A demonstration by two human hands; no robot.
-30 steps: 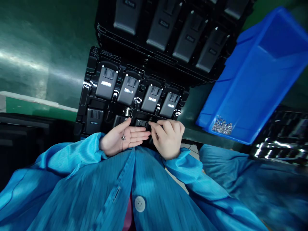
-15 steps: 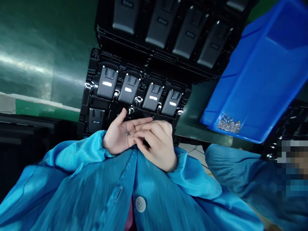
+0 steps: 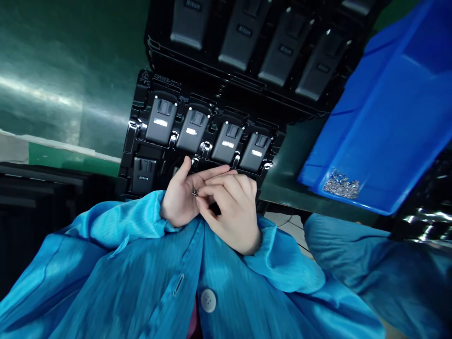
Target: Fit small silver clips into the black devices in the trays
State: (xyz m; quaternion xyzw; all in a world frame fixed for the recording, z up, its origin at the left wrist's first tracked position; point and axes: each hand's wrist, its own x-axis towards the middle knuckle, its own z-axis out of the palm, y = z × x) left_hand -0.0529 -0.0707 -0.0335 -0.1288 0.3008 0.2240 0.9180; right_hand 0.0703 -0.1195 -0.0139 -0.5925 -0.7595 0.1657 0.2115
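My left hand (image 3: 181, 195) is palm up with its fingers stretched out. A few tiny silver screw-like metal pieces (image 3: 194, 193) rest on that palm; their exact kind is too small to tell. Over the palm, my right hand (image 3: 231, 207) has its thumb and forefinger pinched together at these pieces. Whatever sits between those fingertips is mostly hidden. Just beyond both hands lies a black moulded tray (image 3: 129, 141) with several dark grey Riton-labelled cases (image 3: 161, 117) in its pockets. My hands cover part of its near row.
Behind is another black tray (image 3: 212, 70) of larger Riton cases (image 3: 237, 33). A blue bin (image 3: 374, 117) at right holds a heap of small silver metal pieces (image 3: 341, 184). A person's blue-clothed leg (image 3: 339, 235) is at lower right. Dark stacked trays (image 3: 35, 197) stand at left.
My right fingertips have come onto the small metal pieces in my left palm. Both hands are closer together. The whole view has shifted slightly.
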